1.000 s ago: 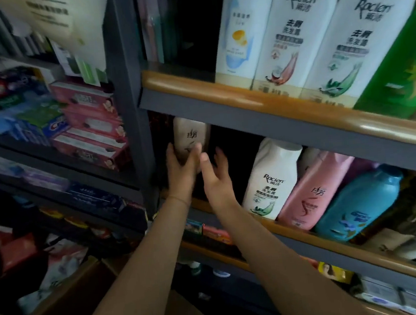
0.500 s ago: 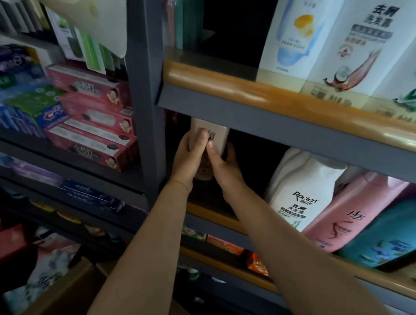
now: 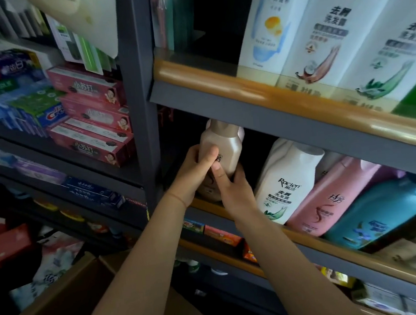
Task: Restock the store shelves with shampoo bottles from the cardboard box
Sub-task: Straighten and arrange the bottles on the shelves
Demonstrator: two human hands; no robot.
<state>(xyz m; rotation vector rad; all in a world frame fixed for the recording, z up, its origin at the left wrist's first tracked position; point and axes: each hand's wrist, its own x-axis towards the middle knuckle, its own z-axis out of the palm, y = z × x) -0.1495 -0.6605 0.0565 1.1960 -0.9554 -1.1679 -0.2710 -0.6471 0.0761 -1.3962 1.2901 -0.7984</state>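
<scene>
A person's two bare forearms reach up and forward to a dark metal shelf (image 3: 270, 122) edged with a wooden rail. Both hands hold a beige bottle (image 3: 222, 146) standing at the far left end of the shelf space below that rail, its cap just under the shelf's front edge. The left hand (image 3: 194, 174) wraps the bottle's left side, thumb curled across the front. The right hand (image 3: 233, 190) grips lower on the bottle's right side, thumb pressed up the front, just below the left thumb. The bottle's base is hidden behind the hands, so whether it rests on the lower rail cannot be told.

Right of the beige bottle, a white bottle (image 3: 285, 182) leans left; beyond it lie a pink bottle (image 3: 334, 195) and a teal bottle (image 3: 382, 213), each tilted. Above the shelf stand tall white bottles (image 3: 329, 24) in a row. Left of the beige bottle, past a dark upright post (image 3: 141, 95), toothpaste boxes (image 3: 90, 118) are stacked. Below the forearms, at the bottom left, is a cardboard box (image 3: 56, 311), its flap open.
</scene>
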